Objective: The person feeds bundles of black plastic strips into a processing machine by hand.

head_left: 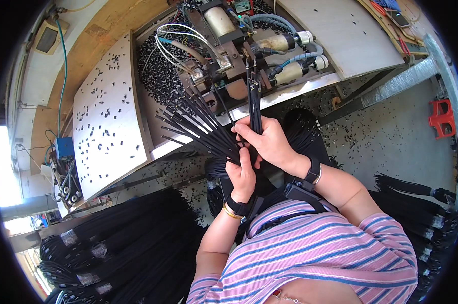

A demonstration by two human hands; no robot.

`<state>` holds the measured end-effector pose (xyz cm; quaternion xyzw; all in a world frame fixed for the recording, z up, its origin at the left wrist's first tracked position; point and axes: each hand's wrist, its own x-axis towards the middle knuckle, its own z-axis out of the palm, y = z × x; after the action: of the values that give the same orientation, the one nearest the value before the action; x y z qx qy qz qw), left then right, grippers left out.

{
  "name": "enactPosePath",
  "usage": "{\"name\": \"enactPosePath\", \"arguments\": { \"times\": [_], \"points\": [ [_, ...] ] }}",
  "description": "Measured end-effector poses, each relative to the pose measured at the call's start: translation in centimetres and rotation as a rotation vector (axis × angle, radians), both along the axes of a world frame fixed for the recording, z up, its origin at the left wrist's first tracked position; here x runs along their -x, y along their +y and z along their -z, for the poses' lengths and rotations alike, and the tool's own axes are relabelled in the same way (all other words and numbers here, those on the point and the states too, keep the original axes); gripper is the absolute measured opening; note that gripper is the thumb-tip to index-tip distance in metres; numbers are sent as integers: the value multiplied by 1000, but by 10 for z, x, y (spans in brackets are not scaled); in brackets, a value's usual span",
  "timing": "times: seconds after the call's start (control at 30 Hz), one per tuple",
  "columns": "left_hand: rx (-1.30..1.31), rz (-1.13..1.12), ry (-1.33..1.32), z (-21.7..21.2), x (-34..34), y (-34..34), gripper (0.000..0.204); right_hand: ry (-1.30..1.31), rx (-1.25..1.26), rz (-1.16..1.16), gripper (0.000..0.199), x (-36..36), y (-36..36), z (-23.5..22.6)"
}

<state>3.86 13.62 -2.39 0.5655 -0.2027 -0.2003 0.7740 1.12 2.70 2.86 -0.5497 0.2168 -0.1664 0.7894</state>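
Low on the left, big taped bundles of black cables (117, 243) lie heaped, and beyond them a pale board (107, 111) is scattered with small black bits. The left hand (242, 175) is closed around a fan of black cables (198, 126) whose ends splay up and to the left. Just to its right, the right hand (269, 144) pinches a few cables (254, 101) between thumb and fingers, holding them upright with their tips at the machine (239, 48) on the far bench. More black bundles (426, 213) lie near right, and a red bracket (441, 119) sits far right.
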Motion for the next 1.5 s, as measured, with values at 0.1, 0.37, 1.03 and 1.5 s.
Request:
{"name": "enactPosePath", "arguments": {
  "times": [0.1, 0.37, 1.03, 1.5],
  "points": [
    [-9, -9, 2, -5, -1, -1, 18, -10, 5, -16, 24, -3, -1, -1],
    [10, 3, 25, 0, -3, -2, 19, 25, -30, -118, 22, -4, -10, -6],
    [-15, -28, -8, -1, -10, -4, 18, -9, 71, 28, 23, -10, -1, -1],
    [14, -25, -31, -9, -14, -8, 18, 38, 47, -153, 20, -10, -10, -12]
  ]
}}
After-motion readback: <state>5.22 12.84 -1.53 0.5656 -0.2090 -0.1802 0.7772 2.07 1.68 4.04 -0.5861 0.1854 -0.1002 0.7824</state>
